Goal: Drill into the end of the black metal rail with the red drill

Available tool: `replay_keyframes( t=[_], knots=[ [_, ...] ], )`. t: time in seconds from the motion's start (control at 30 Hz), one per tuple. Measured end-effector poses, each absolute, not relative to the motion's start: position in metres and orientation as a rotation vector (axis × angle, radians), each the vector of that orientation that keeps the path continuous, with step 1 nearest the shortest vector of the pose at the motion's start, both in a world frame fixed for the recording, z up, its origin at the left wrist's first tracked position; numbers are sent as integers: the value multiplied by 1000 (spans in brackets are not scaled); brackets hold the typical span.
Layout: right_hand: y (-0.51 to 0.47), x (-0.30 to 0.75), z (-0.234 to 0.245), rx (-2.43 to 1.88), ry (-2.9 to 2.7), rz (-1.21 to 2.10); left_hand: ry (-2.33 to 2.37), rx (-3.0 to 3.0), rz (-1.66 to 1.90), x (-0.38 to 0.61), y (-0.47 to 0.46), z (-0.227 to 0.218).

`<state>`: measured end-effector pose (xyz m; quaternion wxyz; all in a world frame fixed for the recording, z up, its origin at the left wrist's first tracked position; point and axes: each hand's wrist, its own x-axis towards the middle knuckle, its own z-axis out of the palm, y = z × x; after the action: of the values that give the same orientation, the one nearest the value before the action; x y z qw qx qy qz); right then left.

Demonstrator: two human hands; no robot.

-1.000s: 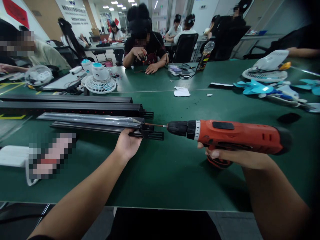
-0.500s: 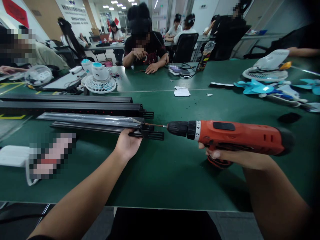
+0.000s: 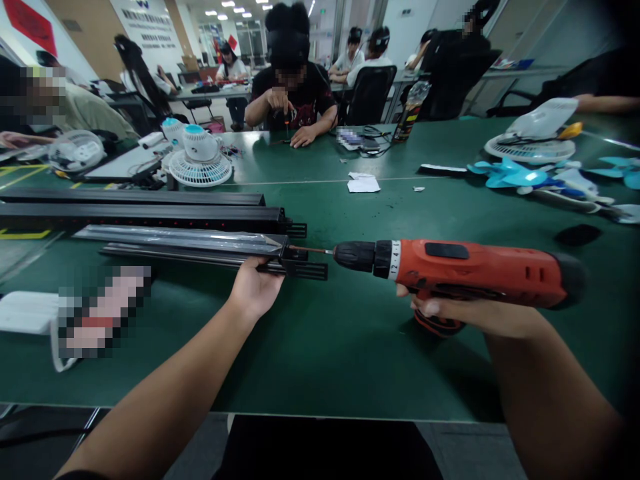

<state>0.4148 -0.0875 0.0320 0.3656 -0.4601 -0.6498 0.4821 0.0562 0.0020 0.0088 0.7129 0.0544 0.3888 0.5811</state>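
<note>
In my right hand is an orange and black cordless drill, held by its handle and pointing left. A long thin bit runs from its chuck to the end of a long black bar with a shiny, film-like upper face. Whether the tip sits inside the bar's end I cannot tell. My left hand grips that bar from below near the same end, its fingers partly hidden underneath. A slotted black bracket sticks out at the bar's end, just beyond my left fingers.
Two more black bars lie behind on the green table. A pixelated phone-like object and a white item are at left. White fan parts and blue fan blades lie farther back. Across sits a person holding a screwdriver.
The drill's body has shifted very slightly, with its bit still at the bar's end. My left hand stays in place. Across the table, the person's head and raised hand have moved a little.
</note>
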Motion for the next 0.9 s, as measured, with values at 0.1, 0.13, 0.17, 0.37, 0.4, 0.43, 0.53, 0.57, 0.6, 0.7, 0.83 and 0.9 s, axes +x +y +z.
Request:
replay_keyframes(
  t=[0.1, 0.13, 0.17, 0.37, 0.4, 0.43, 0.53, 0.57, 0.6, 0.7, 0.83, 0.9],
  knots=[
    [-86, 419, 34, -1191, -1686, 1227, 885, 89, 1301, 60, 1, 14],
    [-85, 419, 34, -1196, -1693, 1231, 888, 83, 1304, 61, 0, 15],
    [-86, 418, 35, -1201, -1697, 1237, 890, 78, 1305, 61, 0, 16],
    [-90, 404, 34, -1202, -1603, 1147, 876, 87, 1314, 60, 2, 12],
    [-91, 402, 33, -1196, -1590, 1136, 867, 92, 1313, 60, 2, 11],
    [-91, 402, 33, -1190, -1586, 1134, 860, 98, 1311, 59, 3, 11],
    [-90, 405, 34, -1187, -1628, 1179, 867, 107, 1307, 59, 3, 10],
    [-90, 407, 35, -1191, -1653, 1202, 872, 105, 1305, 59, 3, 10],
    [-89, 409, 35, -1202, -1637, 1183, 874, 102, 1302, 59, 3, 10],
    [-88, 415, 35, -1202, -1661, 1231, 869, 79, 1293, 59, 3, 11],
    [-87, 418, 34, -1203, -1679, 1249, 866, 65, 1308, 59, 2, 13],
    [-86, 418, 33, -1214, -1681, 1272, 875, 68, 1315, 60, 1, 14]
  ],
)
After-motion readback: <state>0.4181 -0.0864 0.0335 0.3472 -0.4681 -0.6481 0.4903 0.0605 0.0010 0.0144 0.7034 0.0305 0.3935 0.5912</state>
